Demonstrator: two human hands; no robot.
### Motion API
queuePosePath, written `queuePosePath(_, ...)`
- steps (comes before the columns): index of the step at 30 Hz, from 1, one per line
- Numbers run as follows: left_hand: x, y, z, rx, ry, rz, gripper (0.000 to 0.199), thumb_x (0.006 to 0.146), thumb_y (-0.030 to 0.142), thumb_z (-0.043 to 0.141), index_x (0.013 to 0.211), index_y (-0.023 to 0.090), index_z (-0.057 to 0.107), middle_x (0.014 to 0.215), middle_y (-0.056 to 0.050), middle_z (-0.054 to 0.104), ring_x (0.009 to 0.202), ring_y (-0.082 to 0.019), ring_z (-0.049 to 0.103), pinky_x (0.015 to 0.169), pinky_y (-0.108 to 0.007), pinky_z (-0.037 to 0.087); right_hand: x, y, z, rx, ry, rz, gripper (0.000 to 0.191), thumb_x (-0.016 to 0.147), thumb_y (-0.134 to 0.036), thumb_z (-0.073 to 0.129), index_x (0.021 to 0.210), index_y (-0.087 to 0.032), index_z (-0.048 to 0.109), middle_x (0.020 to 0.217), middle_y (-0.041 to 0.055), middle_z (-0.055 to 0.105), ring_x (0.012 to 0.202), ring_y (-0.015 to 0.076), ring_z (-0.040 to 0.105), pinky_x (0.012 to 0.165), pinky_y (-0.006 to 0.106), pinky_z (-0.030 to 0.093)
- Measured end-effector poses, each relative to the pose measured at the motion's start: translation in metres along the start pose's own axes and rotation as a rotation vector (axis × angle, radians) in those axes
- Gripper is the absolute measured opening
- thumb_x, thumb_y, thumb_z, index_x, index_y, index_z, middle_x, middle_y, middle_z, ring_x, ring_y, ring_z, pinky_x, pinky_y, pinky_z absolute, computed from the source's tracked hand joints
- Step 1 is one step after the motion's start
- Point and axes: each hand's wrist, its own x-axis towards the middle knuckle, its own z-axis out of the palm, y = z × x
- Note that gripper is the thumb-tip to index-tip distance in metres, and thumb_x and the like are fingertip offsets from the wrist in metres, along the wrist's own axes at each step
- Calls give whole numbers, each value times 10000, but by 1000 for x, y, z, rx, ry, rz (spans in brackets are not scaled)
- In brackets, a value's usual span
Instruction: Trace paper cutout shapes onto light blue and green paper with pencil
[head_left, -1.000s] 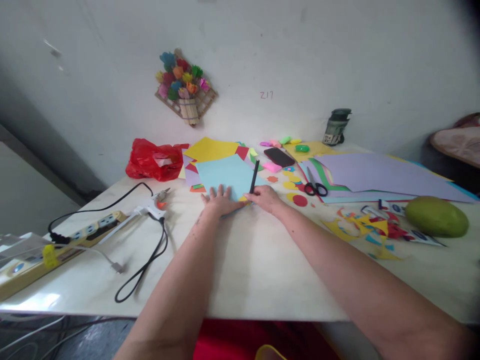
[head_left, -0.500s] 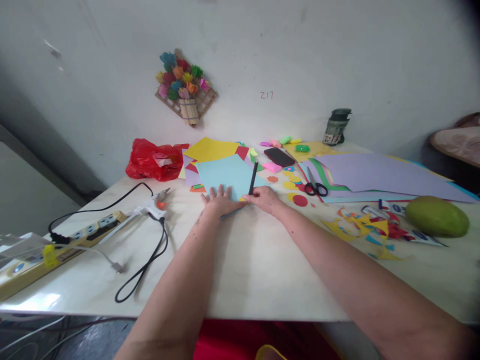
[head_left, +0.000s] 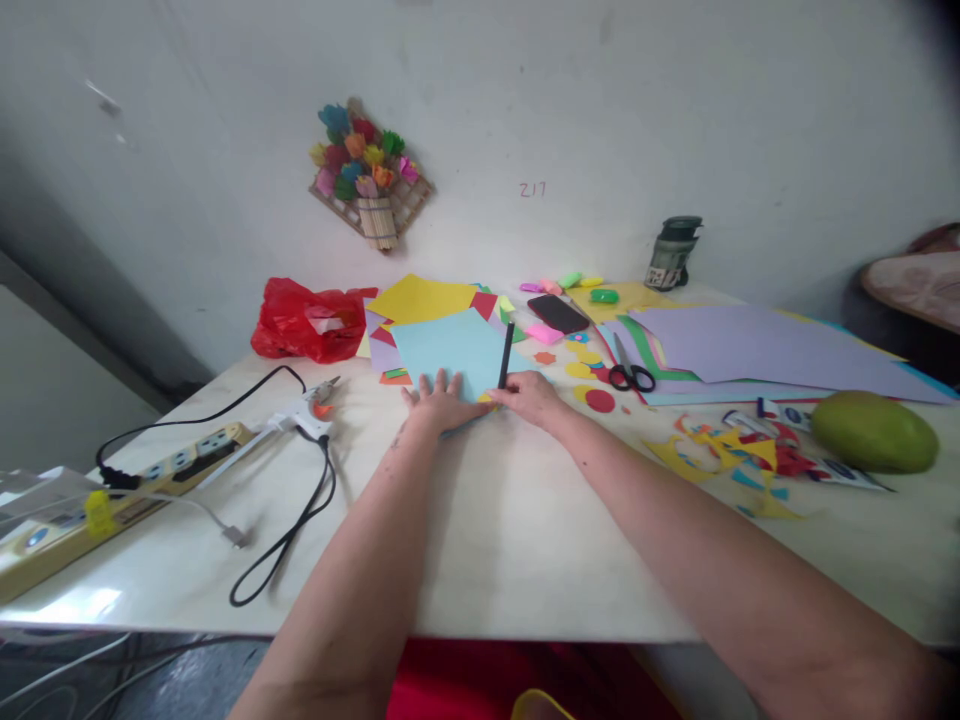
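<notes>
A light blue sheet of paper (head_left: 454, 345) lies on the table in front of me. My left hand (head_left: 442, 403) rests flat on its near edge with the fingers spread. Just to the right, my right hand (head_left: 529, 397) is closed round a black pen (head_left: 507, 355), which stands nearly upright near the sheet's lower right corner. A small yellow piece (head_left: 486, 398) shows between my two hands; its outline is partly hidden by the fingers. Behind the blue sheet is a yellow sheet (head_left: 424, 298).
Scissors (head_left: 632, 375), paper circles (head_left: 600, 401), a phone (head_left: 557, 313) and purple paper (head_left: 735, 345) lie right. Beyond are scraps (head_left: 697, 455) and a green fruit (head_left: 874, 432). Left are a red bag (head_left: 307, 320), a glue gun (head_left: 304, 410) and a power strip (head_left: 127, 505).
</notes>
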Motion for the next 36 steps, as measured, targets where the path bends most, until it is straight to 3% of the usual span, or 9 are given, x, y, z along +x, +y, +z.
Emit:
queuePosePath(11, 0, 0, -1, 13, -14, -1, 837, 587, 731, 236, 1299, 325, 61, 1368, 39, -29, 1197, -347, -77, 885, -611, 26, -2, -3, -3, 21, 7, 35, 310, 652, -439, 487, 591, -160, 608, 537, 9, 564, 535, 106, 483, 495, 203, 326)
queuePosePath(16, 1, 0, 0, 7, 0, 1, 838, 587, 729, 251, 1299, 323, 72, 1368, 39, -19, 1196, -347, -81, 885, -610, 26, -1, -2, 1, 203, 72, 13, 323, 692, -439, 460, 683, -156, 616, 623, 26, 612, 601, 114, 536, 541, 205, 370)
queuePosePath(19, 0, 0, 0, 6, 4, 0, 835, 590, 724, 259, 1299, 321, 79, 1368, 37, -11, 1194, -350, -78, 887, -609, 28, 1, -1, 5, 273, 43, -3, 322, 708, -430, 450, 741, -156, 615, 648, 28, 623, 610, 112, 548, 561, 206, 385)
queuePosePath(30, 0, -9, -3, -7, -4, 32, 743, 615, 725, 217, 1273, 394, 115, 1365, 82, 23, 1209, -321, -47, 889, -605, -8, -1, -3, 4, 144, -17, 17, 414, 649, -537, 456, 641, -156, 618, 593, 23, 599, 574, 109, 521, 504, 194, 351)
queuePosePath(36, 4, -17, 0, -19, 36, -8, 794, 575, 740, 282, 1271, 394, 123, 1371, 37, -4, 1191, -324, -126, 878, -607, -26, -2, -4, 5, 129, -37, 14, 428, 619, -559, 478, 670, -166, 637, 594, 19, 604, 575, 106, 517, 493, 187, 339)
